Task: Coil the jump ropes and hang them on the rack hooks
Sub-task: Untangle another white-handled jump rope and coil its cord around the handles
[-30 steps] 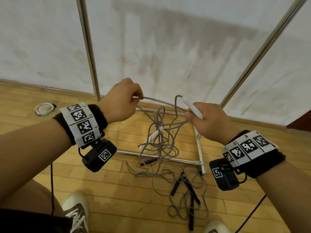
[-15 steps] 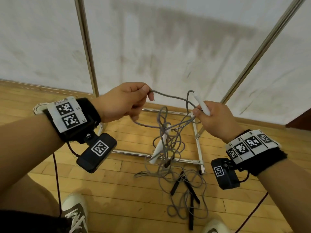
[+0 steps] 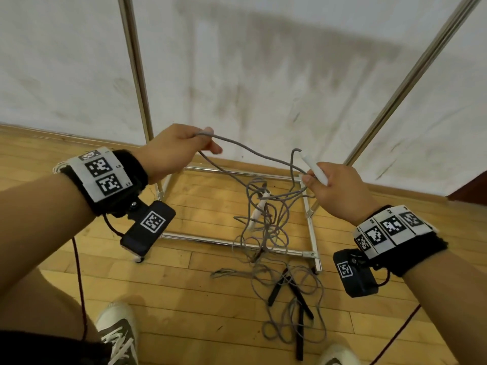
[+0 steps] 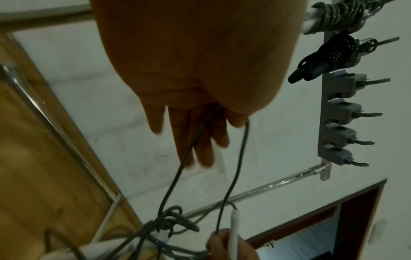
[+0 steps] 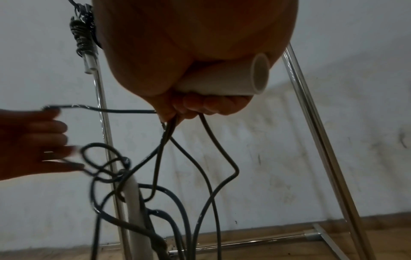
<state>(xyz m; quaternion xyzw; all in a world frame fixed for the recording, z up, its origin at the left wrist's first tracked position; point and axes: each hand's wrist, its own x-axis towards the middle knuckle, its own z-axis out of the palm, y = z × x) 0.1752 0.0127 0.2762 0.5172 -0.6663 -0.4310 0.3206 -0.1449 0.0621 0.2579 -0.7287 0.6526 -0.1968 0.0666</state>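
Note:
My right hand (image 3: 312,180) grips one white handle (image 3: 313,168) of a grey jump rope (image 3: 253,150) and pinches a strand beside it; the right wrist view shows the handle's butt (image 5: 244,79) in the fist. To its left, my left hand (image 3: 210,140) has straight spread fingers (image 4: 200,140) with the rope looped over the thumb side. The remaining rope hangs as a tangle (image 3: 266,222) round its second white handle (image 3: 259,209). A hook strip (image 4: 340,114) on the rack carries two coiled ropes (image 4: 329,56).
More grey rope with black handles (image 3: 290,293) lies on the wooden floor near my shoes (image 3: 118,335). The rack's chrome base frame (image 3: 312,227) and uprights (image 3: 137,75) stand against a white wall. Several lower hooks on the strip are bare.
My left hand went from pinching the rope to spread fingers and moved up and left, drawing a span of rope out. The tangle and second handle rose off the floor.

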